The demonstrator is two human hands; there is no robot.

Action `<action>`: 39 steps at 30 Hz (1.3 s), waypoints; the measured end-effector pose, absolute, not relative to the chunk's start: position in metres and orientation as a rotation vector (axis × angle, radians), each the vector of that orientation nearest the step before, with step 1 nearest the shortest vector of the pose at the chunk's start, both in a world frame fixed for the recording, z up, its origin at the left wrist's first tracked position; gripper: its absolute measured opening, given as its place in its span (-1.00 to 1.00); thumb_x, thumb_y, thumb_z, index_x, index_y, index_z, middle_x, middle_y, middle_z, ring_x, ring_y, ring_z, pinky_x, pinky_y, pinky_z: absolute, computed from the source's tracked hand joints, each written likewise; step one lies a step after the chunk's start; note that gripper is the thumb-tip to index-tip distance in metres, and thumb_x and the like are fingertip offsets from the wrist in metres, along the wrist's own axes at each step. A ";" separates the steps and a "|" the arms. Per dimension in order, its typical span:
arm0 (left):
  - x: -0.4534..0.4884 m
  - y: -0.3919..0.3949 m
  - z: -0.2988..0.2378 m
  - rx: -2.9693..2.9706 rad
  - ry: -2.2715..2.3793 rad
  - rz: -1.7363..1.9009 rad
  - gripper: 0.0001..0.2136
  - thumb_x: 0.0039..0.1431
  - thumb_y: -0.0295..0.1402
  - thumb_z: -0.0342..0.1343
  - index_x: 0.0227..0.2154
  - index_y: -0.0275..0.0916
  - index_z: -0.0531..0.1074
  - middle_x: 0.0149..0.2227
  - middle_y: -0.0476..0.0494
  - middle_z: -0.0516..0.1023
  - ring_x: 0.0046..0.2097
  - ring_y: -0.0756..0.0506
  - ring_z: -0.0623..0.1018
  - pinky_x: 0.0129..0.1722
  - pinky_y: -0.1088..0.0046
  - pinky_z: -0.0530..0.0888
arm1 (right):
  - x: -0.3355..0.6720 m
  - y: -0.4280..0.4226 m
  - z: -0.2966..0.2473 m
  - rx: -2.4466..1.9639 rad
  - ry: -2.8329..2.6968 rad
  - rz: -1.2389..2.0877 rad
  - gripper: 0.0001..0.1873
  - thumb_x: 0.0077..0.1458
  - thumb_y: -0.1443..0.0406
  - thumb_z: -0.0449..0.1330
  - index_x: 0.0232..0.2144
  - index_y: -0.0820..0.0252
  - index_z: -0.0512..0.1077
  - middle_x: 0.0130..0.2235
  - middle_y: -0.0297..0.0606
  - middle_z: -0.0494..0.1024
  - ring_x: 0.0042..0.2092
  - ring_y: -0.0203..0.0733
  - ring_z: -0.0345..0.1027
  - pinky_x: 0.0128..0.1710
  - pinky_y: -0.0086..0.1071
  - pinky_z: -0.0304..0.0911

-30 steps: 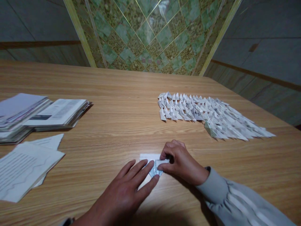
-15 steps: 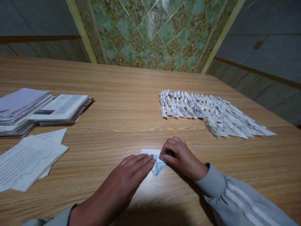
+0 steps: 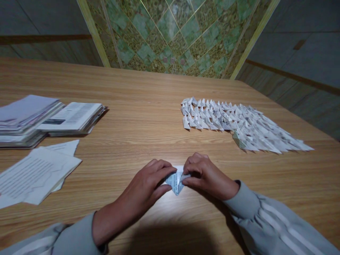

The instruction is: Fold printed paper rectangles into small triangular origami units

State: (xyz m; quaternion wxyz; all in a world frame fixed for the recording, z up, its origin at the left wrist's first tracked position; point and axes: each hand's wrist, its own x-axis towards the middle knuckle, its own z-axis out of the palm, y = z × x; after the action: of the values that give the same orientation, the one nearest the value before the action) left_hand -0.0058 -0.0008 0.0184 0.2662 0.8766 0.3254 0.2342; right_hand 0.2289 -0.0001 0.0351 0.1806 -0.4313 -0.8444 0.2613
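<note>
A small piece of printed paper, folded to a point facing me, lies on the wooden table between my hands. My left hand pinches its left side with curled fingers. My right hand pinches its right side, thumb and fingertips pressed on the fold. Both wrists rest low over the table in grey sleeves.
Several small folded white paper triangles lie in rows at the right. Stacked booklets sit at the left, with loose printed sheets in front of them. A green tiled wall panel stands beyond the table's far edge.
My left hand went from lying flat on the paper to curling and pinching its left side. The paper's left flap is now folded in, so only the pointed shape shows.
</note>
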 end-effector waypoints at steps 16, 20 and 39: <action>0.000 0.009 0.029 2.295 0.995 0.519 -0.91 0.30 -0.38 0.04 -0.34 -0.21 0.38 -0.30 -0.07 0.44 -0.22 -0.11 0.42 -0.24 0.38 0.34 | 0.222 -0.003 0.028 -1.354 -2.352 0.661 -0.86 0.02 0.30 0.41 -0.42 0.16 0.50 -0.42 -0.38 0.47 -0.26 -0.19 0.26 -0.24 -0.31 -0.03; 0.006 0.007 0.028 2.373 1.049 0.481 -0.91 0.31 -0.40 0.03 -0.33 -0.22 0.37 -0.29 -0.09 0.43 -0.22 -0.12 0.42 -0.24 0.37 0.35 | 0.220 -0.004 0.030 -1.363 -2.343 0.678 -0.88 0.07 0.28 0.38 -0.41 0.16 0.50 -0.40 -0.36 0.47 -0.23 -0.17 0.27 -0.22 -0.30 -0.03; 0.012 -0.006 0.024 2.695 1.166 0.507 -0.91 0.30 -0.44 0.05 -0.34 -0.23 0.39 -0.25 -0.14 0.43 -0.24 -0.15 0.39 -0.32 0.36 0.33 | 0.233 0.000 0.041 -1.193 -2.408 0.797 -0.88 0.04 0.37 0.38 -0.34 0.17 0.52 -0.34 -0.31 0.55 -0.24 -0.18 0.34 -0.18 -0.31 0.10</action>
State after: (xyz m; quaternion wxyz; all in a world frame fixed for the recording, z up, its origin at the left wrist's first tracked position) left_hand 0.0115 -0.0061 0.0239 0.0810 0.9015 0.3900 0.1695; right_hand 0.2327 -0.0001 0.0407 0.1682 -0.4196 -0.8468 0.2803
